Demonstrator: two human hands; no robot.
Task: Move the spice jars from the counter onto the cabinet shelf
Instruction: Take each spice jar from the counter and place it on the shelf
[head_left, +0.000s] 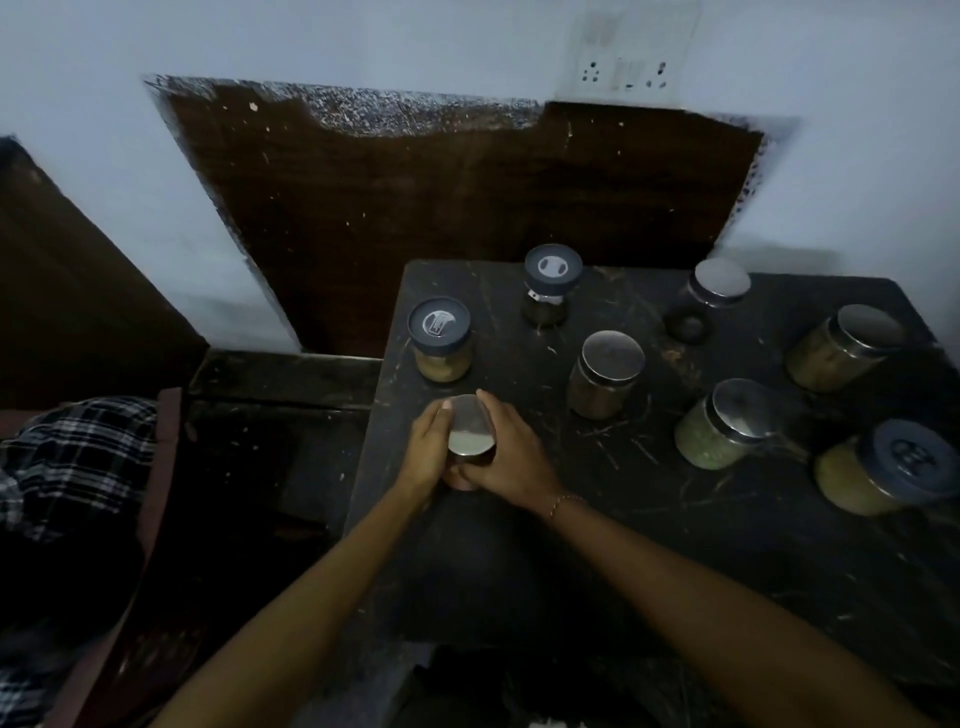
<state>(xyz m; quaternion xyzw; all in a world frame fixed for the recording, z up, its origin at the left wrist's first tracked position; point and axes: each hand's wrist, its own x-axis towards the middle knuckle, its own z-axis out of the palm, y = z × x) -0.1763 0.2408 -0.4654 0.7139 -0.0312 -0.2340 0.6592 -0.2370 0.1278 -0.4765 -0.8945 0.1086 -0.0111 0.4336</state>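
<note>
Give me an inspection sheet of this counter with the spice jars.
Surface: dark scratched counter.
Job's things: steel-lidded jar held at the counter's near left corner; seven other jars stand apart on the counter, e.g. grey-lidded jar.
Clutter: nothing seen.
Hands: left hand and right hand both grip the steel-lidded jar.
Cables: nothing seen.
Surroundings: wall socket, brown wall panel, checked cloth at left.

A white wall (363, 41) carried a switchboard (626, 52) with sockets at upper right. A dark wooden panel (441, 218) leaned against it. A checked cloth (67, 467) lay at left.
</note>
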